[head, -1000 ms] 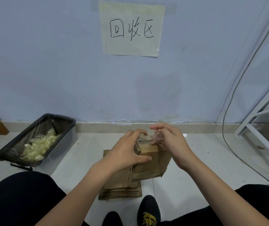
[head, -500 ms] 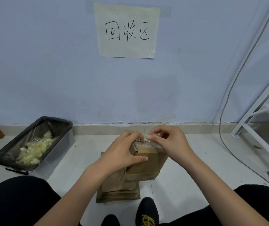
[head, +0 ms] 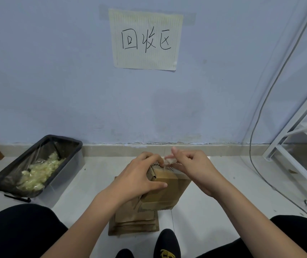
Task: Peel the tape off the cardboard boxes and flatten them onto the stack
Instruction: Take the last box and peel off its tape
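Right hand lifted tape off box top edge, pinching it | left hand grips box

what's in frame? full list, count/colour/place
box: 1, brown, centre, held above the stack
tape: 1 clear wad, at box top
stack: 1, brown flattened cardboard, on floor under the box
bin: 1, black with clear liner, left by wall
tape scraps: pile, yellowish, in bin
sign: 1, pale yellow, on wall
cable: 1, dark, right
frame: 1, white, far right
shoes: 2, black, bottom centre
hands: left grips box; right pinches tape
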The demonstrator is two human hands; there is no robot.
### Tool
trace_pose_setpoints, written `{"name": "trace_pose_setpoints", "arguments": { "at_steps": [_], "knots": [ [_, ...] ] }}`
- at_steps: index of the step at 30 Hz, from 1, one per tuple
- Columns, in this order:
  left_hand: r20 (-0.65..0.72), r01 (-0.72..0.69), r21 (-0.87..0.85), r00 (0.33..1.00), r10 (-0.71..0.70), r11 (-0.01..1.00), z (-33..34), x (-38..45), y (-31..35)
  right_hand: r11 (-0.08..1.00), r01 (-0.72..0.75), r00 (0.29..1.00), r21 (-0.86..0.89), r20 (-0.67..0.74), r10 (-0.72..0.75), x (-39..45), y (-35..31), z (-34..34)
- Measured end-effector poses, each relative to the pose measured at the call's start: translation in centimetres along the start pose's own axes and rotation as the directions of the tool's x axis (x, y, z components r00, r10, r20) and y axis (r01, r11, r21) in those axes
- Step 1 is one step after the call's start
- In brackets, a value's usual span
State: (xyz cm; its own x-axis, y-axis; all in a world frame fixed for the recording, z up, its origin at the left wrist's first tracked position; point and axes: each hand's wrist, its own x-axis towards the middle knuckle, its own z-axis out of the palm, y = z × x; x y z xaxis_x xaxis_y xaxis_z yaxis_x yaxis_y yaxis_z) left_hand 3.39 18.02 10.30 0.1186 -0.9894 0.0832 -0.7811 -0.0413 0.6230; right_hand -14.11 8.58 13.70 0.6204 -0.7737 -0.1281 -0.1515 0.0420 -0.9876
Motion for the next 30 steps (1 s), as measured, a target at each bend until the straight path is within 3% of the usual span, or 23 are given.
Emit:
{"name": "trace_pose_setpoints", "arguments": {
  "at_steps": [2,4,10,14,20,26,30],
  "knots": [
    [-0.005,0.006,0.009,1.000,-0.006,1.000,-0.07,0.00,-0.13,1.000,0.005,0.999,0.023,0.052,-0.006,-0.07,-0.09,0.13],
    [-0.006,0.008,0.018,1.000,-0.008,1.000,-0.14,-0.01,-0.21,0.997,0.051,0.996,-0.062,0.081,-0.046,-0.13,0.10,0.05],
    [0.006,0.009,0.001,1.000,-0.009,1.000,-0.14,0.05,-0.06,0.981,0.053,0.996,-0.184,-0.066,-0.066,-0.12,0.29,-0.18],
    [0.004,0.002,-0.015,1.000,-0.002,1.000,-0.22,0.06,0.03,0.987,0.081,0.991,-0.136,-0.099,-0.095,-0.18,0.27,0.26],
    [0.005,0.014,-0.004,1.000,-0.014,1.000,-0.19,-0.08,-0.09,0.975,0.057,0.995,-0.215,-0.067,-0.073,0.12,0.55,0.53],
    [-0.024,0.040,-0.004,0.999,-0.040,0.999,-0.52,0.08,-0.61,1.000,0.003,0.997,-0.013,0.076,-0.002,-0.47,0.10,-0.08],
    [-0.006,0.035,0.010,0.999,-0.035,0.999,-0.39,0.14,-0.62,0.993,-0.007,0.999,-0.119,0.044,0.013,-0.25,0.10,-0.22]
  ]
}}
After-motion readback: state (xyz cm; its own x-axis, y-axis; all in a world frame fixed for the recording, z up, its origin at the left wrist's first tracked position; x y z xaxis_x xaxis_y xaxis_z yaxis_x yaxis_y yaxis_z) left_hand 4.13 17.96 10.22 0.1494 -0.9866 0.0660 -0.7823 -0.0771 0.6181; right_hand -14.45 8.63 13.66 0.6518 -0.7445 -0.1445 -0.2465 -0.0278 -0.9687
